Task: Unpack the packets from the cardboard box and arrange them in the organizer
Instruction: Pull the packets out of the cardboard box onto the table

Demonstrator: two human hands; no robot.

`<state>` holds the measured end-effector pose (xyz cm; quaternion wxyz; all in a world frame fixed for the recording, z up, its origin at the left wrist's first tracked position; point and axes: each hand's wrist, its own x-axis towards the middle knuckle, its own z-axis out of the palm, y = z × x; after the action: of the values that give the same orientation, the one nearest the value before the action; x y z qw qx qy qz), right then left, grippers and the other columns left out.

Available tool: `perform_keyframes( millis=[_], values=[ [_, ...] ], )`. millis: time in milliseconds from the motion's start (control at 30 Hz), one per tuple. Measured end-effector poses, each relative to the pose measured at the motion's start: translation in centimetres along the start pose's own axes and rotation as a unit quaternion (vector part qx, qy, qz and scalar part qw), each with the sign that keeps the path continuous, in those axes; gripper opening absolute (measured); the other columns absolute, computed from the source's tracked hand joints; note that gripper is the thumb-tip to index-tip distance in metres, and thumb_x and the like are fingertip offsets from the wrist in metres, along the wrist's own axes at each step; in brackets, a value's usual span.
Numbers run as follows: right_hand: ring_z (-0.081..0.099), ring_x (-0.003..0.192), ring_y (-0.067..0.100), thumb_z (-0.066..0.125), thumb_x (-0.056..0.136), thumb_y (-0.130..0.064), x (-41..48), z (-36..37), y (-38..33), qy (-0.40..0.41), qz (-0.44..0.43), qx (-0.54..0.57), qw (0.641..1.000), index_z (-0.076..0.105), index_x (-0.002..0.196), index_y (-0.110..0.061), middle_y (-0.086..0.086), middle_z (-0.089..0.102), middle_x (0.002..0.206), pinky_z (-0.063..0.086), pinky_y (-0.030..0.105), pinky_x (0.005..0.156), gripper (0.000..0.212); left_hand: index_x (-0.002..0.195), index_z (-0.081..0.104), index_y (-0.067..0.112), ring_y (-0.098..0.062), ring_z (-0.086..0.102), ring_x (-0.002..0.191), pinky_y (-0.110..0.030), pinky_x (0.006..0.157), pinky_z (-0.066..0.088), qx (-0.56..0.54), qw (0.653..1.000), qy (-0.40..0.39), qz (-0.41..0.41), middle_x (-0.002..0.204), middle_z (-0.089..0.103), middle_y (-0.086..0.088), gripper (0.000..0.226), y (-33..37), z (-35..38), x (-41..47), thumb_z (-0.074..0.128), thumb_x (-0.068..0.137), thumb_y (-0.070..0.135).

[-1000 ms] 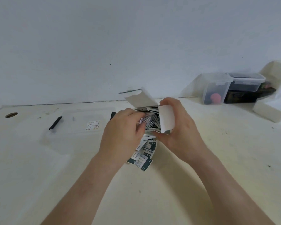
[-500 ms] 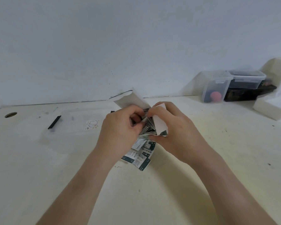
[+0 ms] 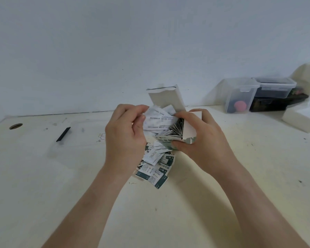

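Just above the bench (image 3: 186, 208), both hands meet over the cardboard box (image 3: 166, 143). The right hand (image 3: 202, 138) grips the box from the side, fingers (image 3: 184, 117) curled over its open top and thumb pressed on its printed front. One long flap (image 3: 166, 100) stands up behind, and a tight row of packets (image 3: 177, 127) shows edge-on inside. The left hand (image 3: 125, 133) pinches a bunch of white packets (image 3: 157, 120) at the mouth of the box, thumb and fingers clamped on their left ends, while their right ends reach in by the right hand's fingertips. Beneath the hands a loose pile of packets (image 3: 156, 169) lies on the bench, some white, some with dark green print. The clear organizer (image 3: 82, 135) sits on the bench to the left, just beyond the left hand, with a black latch (image 3: 63, 134) on its left side. Well off to the right, clear lidded tubs (image 3: 240, 97) stand by the wall.
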<state>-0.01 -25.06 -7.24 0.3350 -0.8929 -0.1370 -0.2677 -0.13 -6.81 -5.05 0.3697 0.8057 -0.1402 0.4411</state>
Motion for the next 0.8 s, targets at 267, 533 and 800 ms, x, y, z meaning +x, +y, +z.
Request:
perform_keyframes(
  millis=[267, 533, 800],
  values=[
    [0.049, 0.082, 0.008, 0.084, 0.069, -0.024, 0.4, -0.6, 1.4, 0.017, 0.089, 0.016, 0.996, 0.060, 0.117, -0.035, -0.004, 0.047, 0.101, 0.037, 0.018, 0.072, 0.055, 0.089, 0.069, 0.005, -0.010, 0.051, 0.077, -0.015, 0.066, 0.042, 0.032, 0.991, -0.043, 0.121, 0.090, 0.055, -0.008, 0.035, -0.1, -0.7, 0.1, 0.055, 0.075, -0.023],
    [0.054, 0.062, -0.012, 0.085, 0.066, -0.018, 0.8, -1.9, 2.9, 0.068, 0.126, 0.025, 0.989, 0.062, 0.112, -0.030, 0.001, 0.051, 0.098, 0.035, 0.000, 0.060, 0.052, 0.082, 0.066, 0.015, -0.021, 0.055, 0.064, -0.035, 0.056, 0.049, 0.087, 0.954, -0.260, 0.125, 0.087, 0.056, 0.002, 0.038, -1.1, -1.1, 0.0, 0.057, 0.069, -0.019],
    [0.052, 0.095, 0.013, 0.085, 0.068, -0.025, 0.5, -1.5, 2.2, 0.077, 0.054, -0.001, 0.996, 0.059, 0.121, -0.030, -0.010, 0.046, 0.109, 0.039, 0.023, 0.080, 0.060, 0.085, 0.067, 0.021, -0.012, 0.057, 0.078, -0.034, 0.077, 0.049, 0.152, 0.933, -0.324, 0.032, 0.092, 0.063, 0.010, 0.029, -0.5, -0.5, -0.4, 0.050, 0.080, -0.002]
  ],
)
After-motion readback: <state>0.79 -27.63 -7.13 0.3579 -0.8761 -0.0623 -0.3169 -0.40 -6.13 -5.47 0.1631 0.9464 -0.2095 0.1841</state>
